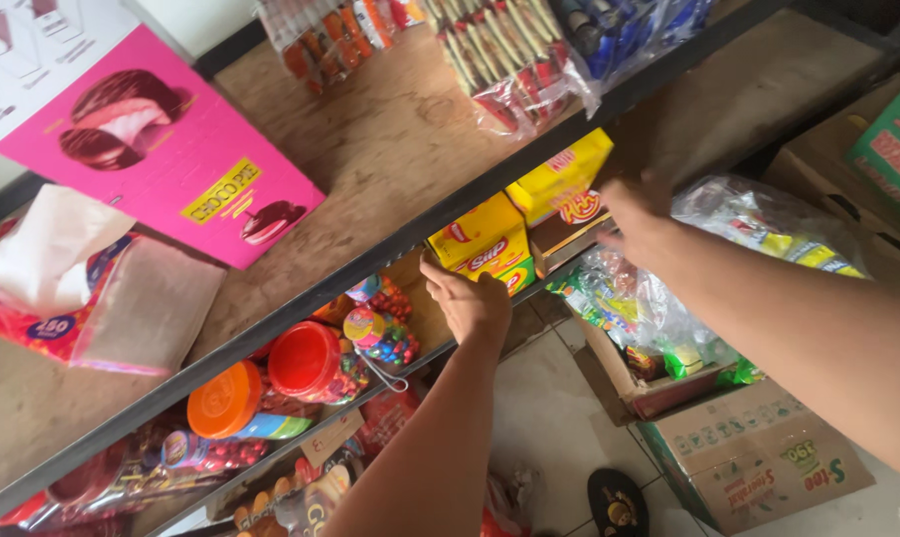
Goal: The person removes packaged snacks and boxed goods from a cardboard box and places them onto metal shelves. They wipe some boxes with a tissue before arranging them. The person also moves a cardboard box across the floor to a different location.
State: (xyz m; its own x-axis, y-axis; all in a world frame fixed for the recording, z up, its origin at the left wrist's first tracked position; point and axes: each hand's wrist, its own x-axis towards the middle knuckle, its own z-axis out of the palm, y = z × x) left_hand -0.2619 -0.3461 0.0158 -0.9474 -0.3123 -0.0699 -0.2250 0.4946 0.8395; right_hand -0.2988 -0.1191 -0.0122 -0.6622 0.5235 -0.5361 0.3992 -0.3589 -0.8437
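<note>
Hands work on the lower shelf (271,333): left hand (470,298) curls its fingers against a yellow box (485,244), right hand (637,214) rests spread fingers beside another yellow box (559,179). Squaring them needs gentle pushes.

Two yellow snack boxes (490,244) on the lower shelf, two hands — left (470,298), right (634,214) — one pink pie carton (162,149), two lidded candy jars (311,360), two cardboard cartons (758,452) on the floor
</note>
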